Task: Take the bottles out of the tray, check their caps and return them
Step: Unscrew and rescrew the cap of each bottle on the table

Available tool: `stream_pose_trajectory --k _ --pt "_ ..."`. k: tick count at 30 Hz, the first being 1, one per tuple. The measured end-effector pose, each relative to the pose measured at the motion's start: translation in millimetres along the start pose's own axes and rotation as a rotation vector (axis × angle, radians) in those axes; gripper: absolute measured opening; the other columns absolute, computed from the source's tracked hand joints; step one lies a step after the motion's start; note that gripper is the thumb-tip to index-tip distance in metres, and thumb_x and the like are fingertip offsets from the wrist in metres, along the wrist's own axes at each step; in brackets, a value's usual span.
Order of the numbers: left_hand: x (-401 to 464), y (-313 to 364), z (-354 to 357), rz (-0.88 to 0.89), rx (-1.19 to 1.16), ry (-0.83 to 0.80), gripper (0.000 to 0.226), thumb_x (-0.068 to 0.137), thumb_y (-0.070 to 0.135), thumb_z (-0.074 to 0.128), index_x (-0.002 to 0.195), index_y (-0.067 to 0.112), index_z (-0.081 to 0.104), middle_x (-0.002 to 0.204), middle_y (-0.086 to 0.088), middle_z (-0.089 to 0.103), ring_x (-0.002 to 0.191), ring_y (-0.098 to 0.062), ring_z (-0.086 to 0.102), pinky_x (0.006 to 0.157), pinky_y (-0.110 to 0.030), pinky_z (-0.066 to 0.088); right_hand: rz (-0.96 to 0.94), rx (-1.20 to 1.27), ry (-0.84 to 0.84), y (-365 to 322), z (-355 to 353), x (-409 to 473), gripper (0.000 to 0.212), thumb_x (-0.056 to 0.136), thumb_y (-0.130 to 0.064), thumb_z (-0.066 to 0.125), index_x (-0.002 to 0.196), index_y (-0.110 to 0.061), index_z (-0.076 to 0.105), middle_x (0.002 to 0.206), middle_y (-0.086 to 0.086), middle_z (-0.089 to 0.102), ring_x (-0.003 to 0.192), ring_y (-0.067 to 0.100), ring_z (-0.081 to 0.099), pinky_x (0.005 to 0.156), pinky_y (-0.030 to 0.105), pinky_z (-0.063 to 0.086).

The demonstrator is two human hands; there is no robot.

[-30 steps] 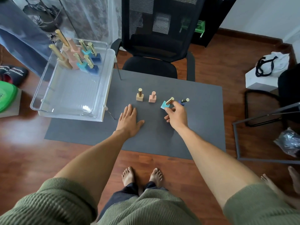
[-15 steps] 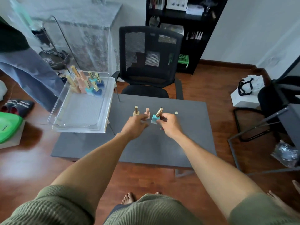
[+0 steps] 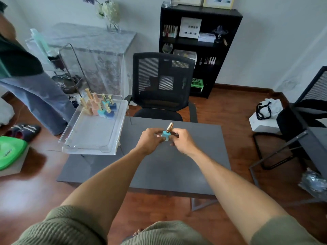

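I have the teal bottle (image 3: pixel 166 135) lifted above the grey surface (image 3: pixel 177 165), my left hand (image 3: pixel 150 141) pinching its square base and my right hand (image 3: pixel 181 141) curled against the other side, just under the gold cap (image 3: pixel 169 126). It looks small and light, probably rigid glass with smooth faces (so likely slippery and breakable if dropped). I judge the flat-sided base the best place for a firm grip, leaving the slim cap free to twist. More bottles stand in the clear tray (image 3: pixel 95 149).
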State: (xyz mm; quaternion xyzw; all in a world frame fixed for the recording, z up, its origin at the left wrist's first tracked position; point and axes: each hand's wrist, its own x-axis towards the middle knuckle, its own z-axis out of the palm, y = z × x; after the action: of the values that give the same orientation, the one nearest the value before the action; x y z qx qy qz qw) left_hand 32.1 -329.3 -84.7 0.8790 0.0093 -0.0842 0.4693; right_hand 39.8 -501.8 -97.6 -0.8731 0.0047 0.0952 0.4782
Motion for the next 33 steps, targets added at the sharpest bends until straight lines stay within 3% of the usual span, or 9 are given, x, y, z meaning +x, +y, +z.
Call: stream_pose_trajectory --k 2,6,8,12,16,19,25,30,33 --pt "0.8 0.8 0.6 -0.017 0.006 0.006 0.03 0.09 0.023 0.077 0.119 0.021 0.073 0.112 0.003 0.071 0.094 -0.011 0.064 0.066 -0.014 0.042 0.006 0.03 -0.012 0.0 -1.4 0.5 0.022 0.102 -0.006 0.06 0.115 -0.017 0.075 0.108 0.0 0.076 0.081 0.013 0.075 0.074 0.029 0.064" --pt "3.6 2.9 -1.8 -0.023 0.056 0.021 0.03 0.091 0.023 0.075 0.12 0.018 0.068 0.109 0.004 0.064 0.086 -0.008 0.059 0.062 -0.014 0.041 0.002 0.069 -0.02 -5.9 -9.4 2.1 0.036 0.101 -0.012 0.06 0.136 -0.017 0.061 0.113 -0.003 0.074 0.092 0.021 0.076 0.085 0.046 0.064" --pt "7.2 4.8 -5.0 -0.026 0.074 0.012 0.028 0.092 0.022 0.073 0.118 0.019 0.066 0.113 0.002 0.064 0.093 -0.013 0.061 0.063 -0.018 0.043 -0.019 0.089 0.024 -12.3 -18.8 5.2 0.042 0.099 -0.021 0.063 0.14 -0.019 0.057 0.106 -0.001 0.073 0.09 0.018 0.074 0.082 0.04 0.064" --pt "14.6 11.9 -10.6 -0.041 0.071 -0.014 0.025 0.094 0.02 0.071 0.119 0.02 0.065 0.113 0.002 0.064 0.084 -0.014 0.062 0.061 -0.019 0.043 -0.07 0.066 0.088 -25.7 -39.5 12.8 0.027 0.099 -0.035 0.067 0.12 -0.018 0.068 0.093 0.005 0.071 0.063 0.003 0.069 0.061 0.016 0.049" --pt "18.9 18.9 -14.2 -0.005 0.082 -0.037 0.02 0.094 0.021 0.072 0.113 0.021 0.068 0.103 0.0 0.066 0.078 -0.016 0.064 0.062 -0.023 0.048 -0.116 -0.019 0.094 -33.9 -49.3 17.8 0.014 0.099 -0.026 0.067 0.095 -0.017 0.077 0.074 -0.006 0.07 0.063 0.007 0.069 0.057 0.021 0.049" --pt "21.2 21.5 -16.8 0.007 0.095 -0.038 0.019 0.094 0.022 0.071 0.113 0.021 0.069 0.103 0.002 0.066 0.081 -0.015 0.063 0.061 -0.019 0.045 -0.133 -0.059 0.067 -38.3 -53.0 21.6 0.011 0.098 -0.016 0.068 0.099 -0.016 0.078 0.081 -0.005 0.073 0.072 0.01 0.071 0.064 0.028 0.057" --pt "31.2 29.9 -25.8 0.049 0.133 -0.054 0.026 0.095 0.018 0.07 0.12 0.018 0.068 0.111 0.0 0.066 0.092 -0.016 0.062 0.068 -0.017 0.045 -0.171 -0.102 0.026 -42.0 -60.8 28.3 0.022 0.096 -0.004 0.069 0.108 -0.02 0.078 0.088 -0.013 0.068 0.077 0.007 0.063 0.068 0.02 0.05" --pt "37.2 36.0 -27.1 0.075 0.156 -0.047 0.026 0.094 0.016 0.071 0.12 0.018 0.07 0.112 0.0 0.066 0.091 -0.015 0.062 0.07 -0.018 0.045 -0.144 -0.108 0.052 -44.6 -65.7 31.5 0.01 0.098 -0.017 0.07 0.095 -0.017 0.08 0.074 -0.009 0.07 0.066 0.005 0.064 0.062 0.018 0.046" --pt "38.4 38.4 -25.2 0.079 0.163 -0.045 0.026 0.094 0.016 0.071 0.12 0.018 0.07 0.112 0.0 0.066 0.089 -0.015 0.062 0.066 -0.016 0.045 -0.116 -0.147 0.077 -44.1 -66.4 32.7 0.022 0.099 -0.029 0.069 0.084 -0.016 0.078 0.07 -0.003 0.071 0.061 0.008 0.063 0.061 0.023 0.047"
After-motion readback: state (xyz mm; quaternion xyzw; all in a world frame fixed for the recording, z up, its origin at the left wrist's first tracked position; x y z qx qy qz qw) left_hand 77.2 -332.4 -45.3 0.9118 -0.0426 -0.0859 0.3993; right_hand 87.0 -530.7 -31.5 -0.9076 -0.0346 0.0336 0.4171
